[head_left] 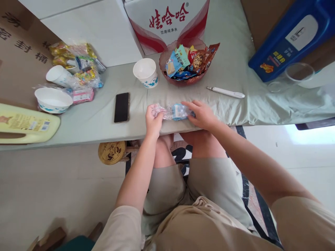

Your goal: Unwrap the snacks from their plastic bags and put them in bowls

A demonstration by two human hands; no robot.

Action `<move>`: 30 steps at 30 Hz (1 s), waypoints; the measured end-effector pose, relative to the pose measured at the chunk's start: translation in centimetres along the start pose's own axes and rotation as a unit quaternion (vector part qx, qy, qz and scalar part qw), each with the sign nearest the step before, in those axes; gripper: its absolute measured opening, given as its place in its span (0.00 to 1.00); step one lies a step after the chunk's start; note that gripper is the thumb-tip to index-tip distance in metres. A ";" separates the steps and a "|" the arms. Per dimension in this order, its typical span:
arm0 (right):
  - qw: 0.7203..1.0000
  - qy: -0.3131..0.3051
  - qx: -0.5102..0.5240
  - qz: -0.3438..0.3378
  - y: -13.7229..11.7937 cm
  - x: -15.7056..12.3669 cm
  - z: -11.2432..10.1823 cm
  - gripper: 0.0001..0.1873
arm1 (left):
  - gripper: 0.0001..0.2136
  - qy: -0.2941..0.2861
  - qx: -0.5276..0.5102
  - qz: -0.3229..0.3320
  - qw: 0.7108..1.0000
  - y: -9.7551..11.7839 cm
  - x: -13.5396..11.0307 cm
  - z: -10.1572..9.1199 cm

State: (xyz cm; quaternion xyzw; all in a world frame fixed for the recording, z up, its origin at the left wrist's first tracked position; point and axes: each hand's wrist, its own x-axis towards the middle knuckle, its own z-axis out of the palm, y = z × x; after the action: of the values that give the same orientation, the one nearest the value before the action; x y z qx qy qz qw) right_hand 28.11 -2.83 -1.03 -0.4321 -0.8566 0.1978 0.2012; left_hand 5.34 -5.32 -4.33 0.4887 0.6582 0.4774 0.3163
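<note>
At the table's near edge, a crinkled clear plastic bag [169, 112] with a blue-and-white packet [178, 111] in it stretches between my two hands. My left hand [154, 121] is closed on the bag's left end, where some pink shows through the plastic. The right end, beside the blue packet, is pinched by my right hand [202, 114], its fingertips partly hidden by the plastic. A black phone [121, 107] lies to the left of my left hand. Beyond my right hand lies a white utility knife [225, 92], as far as its shape shows.
Behind the bag stand a paper cup [146, 72] and a pink glass bowl [180, 83] of wrapped snacks. Bagged snacks [85, 75] and paper bowls [53, 101] sit at left. A blue jug [285, 42] and a clear plastic cup [293, 78] stand at right.
</note>
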 end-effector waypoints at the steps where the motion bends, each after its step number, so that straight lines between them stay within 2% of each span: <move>1: 1.000 -0.001 0.003 0.001 0.0 0.0 -0.1 0.30 | 0.16 -0.002 -0.008 -0.007 1.000 -0.2 0.0 -0.5; 5: 0.997 0.035 0.061 0.011 1.0 -0.9 -0.6 0.17 | 0.20 0.025 -0.013 -0.020 0.999 -0.6 -0.2 -2.6; 9: 0.985 0.128 0.058 0.096 2.7 -2.6 -1.5 0.14 | 0.25 0.079 0.050 0.026 0.995 -0.5 0.0 -4.5; 11: 0.974 0.175 0.022 0.139 2.9 -3.2 -2.0 0.17 | 0.25 0.066 0.086 0.064 0.992 -0.1 0.2 -5.0; 13: 0.974 0.183 -0.001 0.132 2.3 -3.2 -2.2 0.21 | 0.23 0.014 0.136 0.118 0.984 0.7 0.4 -5.1; 16: 0.989 0.127 -0.023 0.066 0.5 -2.1 -2.2 0.26 | 0.18 -0.096 0.231 0.161 0.955 2.3 0.7 -4.6; 18: 0.995 0.072 -0.051 0.049 -0.6 -0.9 -2.1 0.31 | 0.07 -0.130 0.277 0.151 0.940 3.5 0.7 -4.2; 19: 0.996 0.047 -0.068 0.044 -0.9 -0.4 -2.2 0.30 | 0.03 -0.127 0.291 0.152 0.936 4.1 0.7 -4.2; 21: 0.994 0.018 -0.101 0.024 -1.5 0.1 -2.6 0.21 | 0.04 -0.089 0.299 0.184 0.932 5.2 0.2 -4.5; 23: 0.992 0.026 -0.125 -0.013 -2.0 -0.2 -3.4 0.13 | 0.04 -0.053 0.291 0.245 0.923 6.2 -0.7 -5.2; 25: 0.989 0.032 -0.139 -0.046 -2.4 -1.4 -4.2 0.13 | 0.03 -0.067 0.287 0.288 0.911 6.8 -2.0 -6.3; 27: 0.986 -0.009 -0.156 -0.066 -2.6 -3.1 -4.6 0.14 | 0.04 -0.123 0.300 0.286 0.901 7.0 -3.5 -7.4; 30: 0.975 -0.123 -0.176 -0.048 -2.7 -5.2 -4.4 0.14 | 0.05 -0.248 0.315 0.215 0.891 6.8 -5.2 -8.5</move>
State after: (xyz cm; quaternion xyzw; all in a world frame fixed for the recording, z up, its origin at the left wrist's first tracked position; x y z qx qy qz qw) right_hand 31.44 -7.79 3.14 -0.3914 -0.9159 0.0856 0.0240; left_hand 1.79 -12.53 4.69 0.7946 0.5529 0.1647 0.1889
